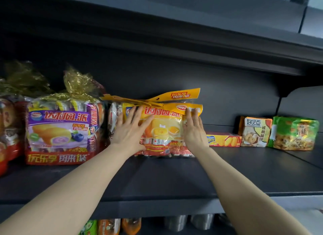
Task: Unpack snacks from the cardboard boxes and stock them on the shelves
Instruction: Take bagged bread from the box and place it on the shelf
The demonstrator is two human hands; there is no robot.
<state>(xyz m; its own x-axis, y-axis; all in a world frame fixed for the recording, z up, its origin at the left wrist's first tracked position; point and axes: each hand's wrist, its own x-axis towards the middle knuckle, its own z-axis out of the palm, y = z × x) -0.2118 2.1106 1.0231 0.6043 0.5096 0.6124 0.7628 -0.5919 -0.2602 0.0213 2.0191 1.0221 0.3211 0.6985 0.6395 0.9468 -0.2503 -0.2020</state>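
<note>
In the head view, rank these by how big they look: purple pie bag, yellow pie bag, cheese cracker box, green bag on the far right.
1. purple pie bag and yellow pie bag: look alike; hands cover part of the yellow one, so no ranking.
2. green bag.
3. cheese cracker box, smallest, partly hidden.

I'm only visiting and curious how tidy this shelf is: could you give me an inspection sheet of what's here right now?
Surface: dark grey metal shelf, front part bare.
Job's things: yellow plastic bag of cakes standing at the back, beside a purple plastic bag of cakes.
Clutter: flat yellow cracker box, small upright biscuit pack, green crinkled snack bag to the right.
Grips: left hand and right hand press flat against the yellow bag, fingers straight.
Cables: nothing seen.
Surroundings: another shelf above; more packets on the shelf below.
</note>
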